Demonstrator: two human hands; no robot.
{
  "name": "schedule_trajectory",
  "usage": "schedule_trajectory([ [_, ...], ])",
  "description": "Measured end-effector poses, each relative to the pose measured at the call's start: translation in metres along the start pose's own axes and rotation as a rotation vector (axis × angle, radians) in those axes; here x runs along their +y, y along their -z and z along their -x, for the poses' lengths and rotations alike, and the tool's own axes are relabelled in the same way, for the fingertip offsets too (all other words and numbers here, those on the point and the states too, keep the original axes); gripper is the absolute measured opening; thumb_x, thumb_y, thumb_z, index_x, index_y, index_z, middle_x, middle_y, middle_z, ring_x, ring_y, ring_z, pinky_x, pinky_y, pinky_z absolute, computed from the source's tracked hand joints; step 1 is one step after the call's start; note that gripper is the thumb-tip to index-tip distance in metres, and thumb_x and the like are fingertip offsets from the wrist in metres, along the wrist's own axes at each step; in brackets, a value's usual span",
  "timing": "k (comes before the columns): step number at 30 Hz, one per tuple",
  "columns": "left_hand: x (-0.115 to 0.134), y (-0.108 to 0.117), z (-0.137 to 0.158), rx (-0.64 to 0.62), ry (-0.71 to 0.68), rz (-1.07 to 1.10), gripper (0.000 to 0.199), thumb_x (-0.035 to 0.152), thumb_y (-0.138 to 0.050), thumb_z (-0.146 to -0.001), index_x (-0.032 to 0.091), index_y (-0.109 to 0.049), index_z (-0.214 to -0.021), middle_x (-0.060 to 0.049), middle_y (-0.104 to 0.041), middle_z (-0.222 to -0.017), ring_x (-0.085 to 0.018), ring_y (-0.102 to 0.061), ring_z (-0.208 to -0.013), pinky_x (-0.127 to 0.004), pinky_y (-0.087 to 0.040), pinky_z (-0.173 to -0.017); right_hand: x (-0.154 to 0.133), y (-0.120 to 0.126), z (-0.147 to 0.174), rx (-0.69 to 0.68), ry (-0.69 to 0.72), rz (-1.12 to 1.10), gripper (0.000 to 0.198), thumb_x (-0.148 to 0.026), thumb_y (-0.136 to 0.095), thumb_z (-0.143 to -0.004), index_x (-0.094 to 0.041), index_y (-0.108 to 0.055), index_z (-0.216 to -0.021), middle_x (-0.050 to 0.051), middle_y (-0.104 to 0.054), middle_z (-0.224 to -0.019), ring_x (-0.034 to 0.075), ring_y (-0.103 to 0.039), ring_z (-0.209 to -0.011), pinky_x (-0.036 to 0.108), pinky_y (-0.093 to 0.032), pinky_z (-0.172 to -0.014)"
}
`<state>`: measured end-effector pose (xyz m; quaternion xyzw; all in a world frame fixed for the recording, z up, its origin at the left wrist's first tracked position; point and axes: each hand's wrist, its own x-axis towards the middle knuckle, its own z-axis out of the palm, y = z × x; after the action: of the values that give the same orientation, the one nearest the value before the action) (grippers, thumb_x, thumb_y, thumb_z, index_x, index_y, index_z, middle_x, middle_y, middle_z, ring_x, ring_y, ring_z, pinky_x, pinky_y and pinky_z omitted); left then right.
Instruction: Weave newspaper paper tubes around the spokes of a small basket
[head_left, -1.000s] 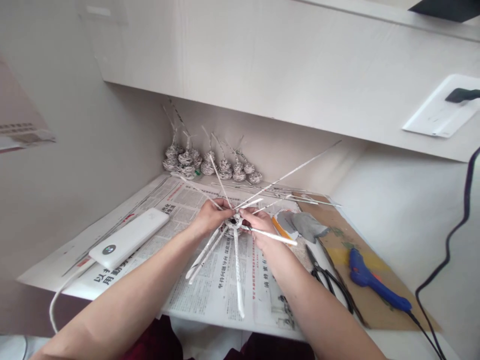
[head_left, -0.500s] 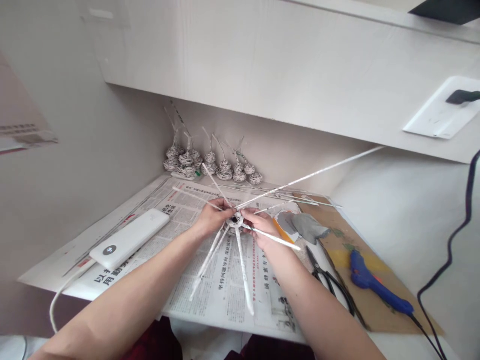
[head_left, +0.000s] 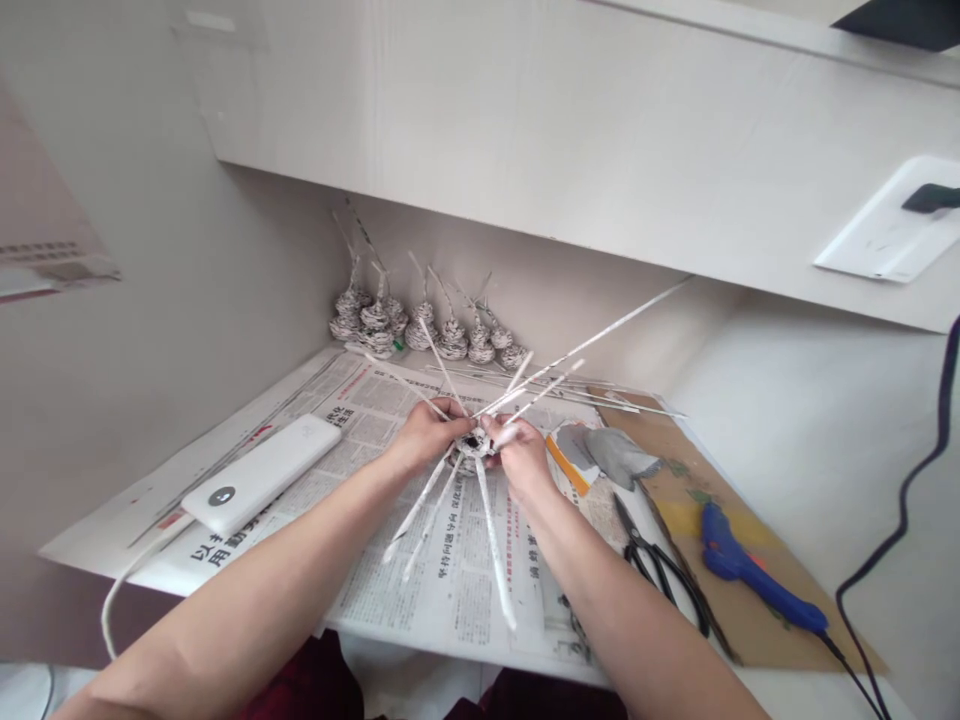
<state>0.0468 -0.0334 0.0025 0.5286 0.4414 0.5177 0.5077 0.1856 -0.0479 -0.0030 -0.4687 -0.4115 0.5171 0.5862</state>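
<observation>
Between my hands sits a small round weaving of rolled paper (head_left: 472, 462), with a dark hole at its top and several white paper strips fanning out from it. My left hand (head_left: 433, 430) grips its left side, thumb near the hole. On the right side, my right hand (head_left: 519, 448) pinches a paper strip close to the rim. One long thin paper strip (head_left: 611, 330) runs from the weaving up toward the right. Some strips point toward me over the newspaper (head_left: 390, 580); others point away. The fingertips under the weaving are partly hidden.
Several finished gourd-shaped paper weavings (head_left: 451, 340) stand along the back wall. A white power bank (head_left: 262, 475) with a cable lies at left. At right are scissors (head_left: 656, 565), a blue glue gun (head_left: 757, 575) on cardboard (head_left: 795, 640), and a grey cloth-like piece (head_left: 619, 455).
The strip that pointed right and toward me over my right hand now points away. My right hand has turned with it, and the long strip's far end has swung left.
</observation>
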Motion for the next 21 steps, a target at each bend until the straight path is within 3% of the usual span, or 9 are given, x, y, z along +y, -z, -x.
schedule_trajectory([
  [4,0.0,-0.001,0.0,0.034,-0.002,0.01,0.028,0.035,-0.077,-0.059,0.013,-0.061,-0.066,0.0,-0.062,-0.057,-0.011,-0.053,-0.047,-0.023,-0.039,-0.047,0.003,-0.002,0.001,0.059,0.003,-0.082,0.035,-0.04,-0.079,-0.058,-0.021,-0.052,-0.068,-0.006,-0.056,-0.054,0.01,-0.048,-0.044,0.024,-0.041,-0.041],
  [8,-0.002,-0.001,-0.002,0.099,0.011,0.031,0.026,0.033,-0.077,-0.057,0.014,-0.061,-0.064,0.0,-0.062,-0.056,-0.011,-0.054,-0.048,-0.023,-0.041,-0.048,0.007,-0.005,0.004,0.055,0.184,-0.025,0.028,-0.038,-0.078,-0.063,-0.019,-0.058,-0.07,-0.003,-0.062,-0.059,0.012,-0.053,-0.05,0.025,-0.045,-0.05],
  [12,0.002,0.005,-0.002,-0.041,-0.013,-0.001,0.025,0.031,-0.078,-0.058,0.013,-0.066,-0.071,-0.002,-0.066,-0.061,-0.012,-0.056,-0.051,-0.023,-0.042,-0.051,0.009,0.0,0.002,-0.001,0.334,0.156,0.022,-0.037,-0.073,-0.07,-0.018,-0.063,-0.074,0.002,-0.066,-0.068,0.014,-0.059,-0.061,0.026,-0.047,-0.06],
  [16,0.007,0.008,0.0,-0.183,-0.002,-0.06,0.032,0.037,-0.077,-0.061,0.012,-0.07,-0.08,-0.003,-0.066,-0.062,-0.012,-0.054,-0.047,-0.023,-0.04,-0.046,0.01,0.004,-0.005,0.012,0.308,0.158,0.024,-0.038,-0.074,-0.067,-0.018,-0.062,-0.069,0.0,-0.064,-0.062,0.013,-0.056,-0.055,0.024,-0.045,-0.054],
  [21,0.005,0.009,-0.001,-0.101,-0.068,-0.103,0.026,0.034,-0.076,-0.063,0.013,-0.071,-0.078,-0.005,-0.07,-0.068,-0.015,-0.061,-0.057,-0.025,-0.046,-0.055,0.003,0.004,-0.005,-0.031,0.151,0.093,0.026,-0.035,-0.079,-0.06,-0.018,-0.068,-0.077,0.0,-0.067,-0.062,0.013,-0.057,-0.053,0.025,-0.044,-0.053],
])
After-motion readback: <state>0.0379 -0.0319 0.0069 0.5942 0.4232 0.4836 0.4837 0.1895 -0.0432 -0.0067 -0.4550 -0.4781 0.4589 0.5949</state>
